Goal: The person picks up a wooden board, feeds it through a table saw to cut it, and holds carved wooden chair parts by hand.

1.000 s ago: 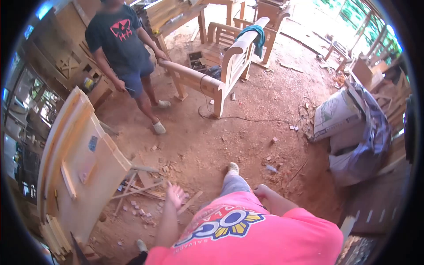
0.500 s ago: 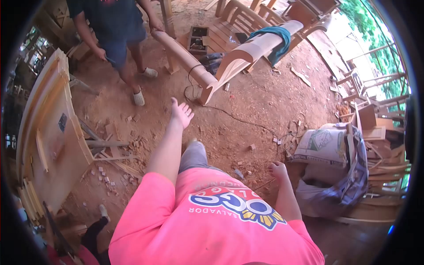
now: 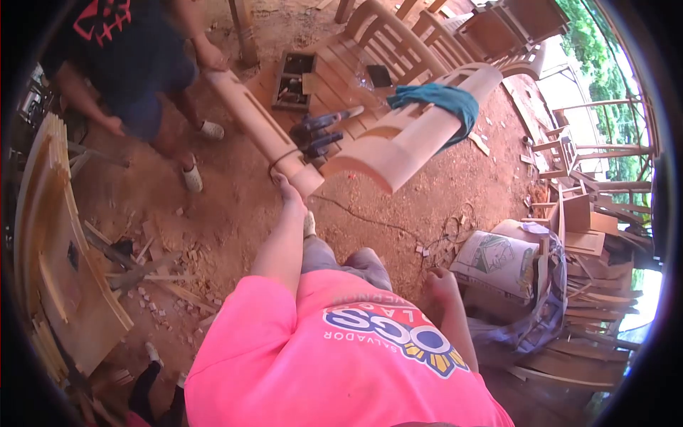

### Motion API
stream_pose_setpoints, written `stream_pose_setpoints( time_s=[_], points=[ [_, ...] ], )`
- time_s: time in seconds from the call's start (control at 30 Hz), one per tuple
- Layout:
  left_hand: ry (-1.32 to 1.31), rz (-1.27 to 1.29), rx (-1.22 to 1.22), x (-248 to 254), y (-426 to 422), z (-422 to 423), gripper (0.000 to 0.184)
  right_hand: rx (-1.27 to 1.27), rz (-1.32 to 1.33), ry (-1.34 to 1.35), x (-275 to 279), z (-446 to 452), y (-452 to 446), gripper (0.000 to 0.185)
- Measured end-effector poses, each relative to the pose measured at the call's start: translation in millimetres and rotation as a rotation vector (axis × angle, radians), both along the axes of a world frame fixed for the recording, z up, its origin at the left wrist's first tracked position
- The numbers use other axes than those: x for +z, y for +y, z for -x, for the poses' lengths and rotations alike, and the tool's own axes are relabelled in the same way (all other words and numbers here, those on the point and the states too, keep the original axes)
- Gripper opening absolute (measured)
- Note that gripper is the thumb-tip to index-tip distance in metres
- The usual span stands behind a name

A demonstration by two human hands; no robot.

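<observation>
My left hand (image 3: 290, 192) is closed at the near end of a long, pale wooden post (image 3: 260, 132), with its fingers partly hidden by the wood. A dark cord loops around the post close to that end. A co-worker's hand (image 3: 211, 57) is at the far end. Beside the post sits a black power tool (image 3: 313, 135). A broad curved wooden piece (image 3: 398, 149), draped with a teal cloth (image 3: 445, 110), lies to the right. My right hand (image 3: 441, 285) hangs low near my side, slightly blurred, holding nothing visible, with its fingers loosely apart.
A wooden slatted bench (image 3: 341, 64) stands ahead, carrying a divided tray (image 3: 293, 80). Curved panels (image 3: 78, 270) lean at left. A printed sack (image 3: 494, 263) and stacked wood (image 3: 597, 299) are at right. Wood scraps and a cord (image 3: 370, 217) lie on the dirt floor.
My left hand has gone from reaching, open, to closing at the post's near end. The post has shifted left in view, and its near end now sits apart from the curved piece.
</observation>
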State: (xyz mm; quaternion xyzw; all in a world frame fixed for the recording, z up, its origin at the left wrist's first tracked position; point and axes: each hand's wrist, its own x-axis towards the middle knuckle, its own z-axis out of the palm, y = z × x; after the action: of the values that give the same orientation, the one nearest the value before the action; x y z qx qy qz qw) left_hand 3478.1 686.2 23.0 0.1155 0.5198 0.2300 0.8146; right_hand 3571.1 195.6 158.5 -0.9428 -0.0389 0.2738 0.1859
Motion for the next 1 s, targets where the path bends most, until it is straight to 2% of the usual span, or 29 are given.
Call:
stream_pose_setpoints(
  time_s=[0.07,0.13,0.17,0.23,0.27,0.3,0.33,0.43,0.5,0.6,0.7,0.73,0.8,0.87,1.0],
  points=[
    [-0.051,-0.001,-0.070,-29,4,-1,0.093,-0.010,-0.071,-0.150,19,-45,25,0.033],
    [-0.161,-0.031,-0.051,-55,9,5,0.092,-0.021,-0.277,-0.292,39,-105,66,0.031],
    [-0.128,-0.019,-0.098,-52,11,7,0.090,-0.054,-0.415,-0.341,55,-129,95,0.029],
    [0.029,0.043,-0.161,-27,12,9,0.105,-0.053,-0.617,-0.318,123,-157,181,0.028],
    [0.114,0.085,-0.205,-1,13,10,0.112,-0.003,-0.731,-0.318,155,-163,223,0.030],
    [0.080,0.042,-0.201,4,14,11,0.112,0.108,-0.783,-0.342,177,-173,255,0.031],
    [0.040,-0.003,-0.199,8,11,10,0.113,0.205,-0.812,-0.327,186,-191,278,0.040],
    [0.097,-0.014,-0.249,21,10,9,0.114,0.268,-0.729,-0.304,201,-251,327,0.050],
    [0.198,-0.023,-0.254,20,9,8,0.108,0.241,-0.614,-0.284,186,-327,334,0.056],
    [0.247,-0.010,-0.252,17,7,8,0.107,0.313,-0.479,-0.434,147,-459,325,0.072],
    [0.214,0.011,-0.297,25,5,9,0.107,0.207,-0.337,-0.493,175,-445,341,0.075],
    [0.197,0.017,-0.321,30,4,8,0.106,0.291,-0.164,-0.541,163,-461,348,0.073],
    [0.199,-0.004,-0.282,34,0,7,0.107,0.514,-0.075,-0.617,193,-399,366,0.062],
    [0.198,-0.024,-0.292,36,-3,9,0.107,0.564,-0.366,-0.628,164,-380,371,0.050],
    [0.174,-0.031,-0.464,42,-2,20,0.100,0.584,-0.267,-0.635,149,-375,361,0.043]
  ],
)
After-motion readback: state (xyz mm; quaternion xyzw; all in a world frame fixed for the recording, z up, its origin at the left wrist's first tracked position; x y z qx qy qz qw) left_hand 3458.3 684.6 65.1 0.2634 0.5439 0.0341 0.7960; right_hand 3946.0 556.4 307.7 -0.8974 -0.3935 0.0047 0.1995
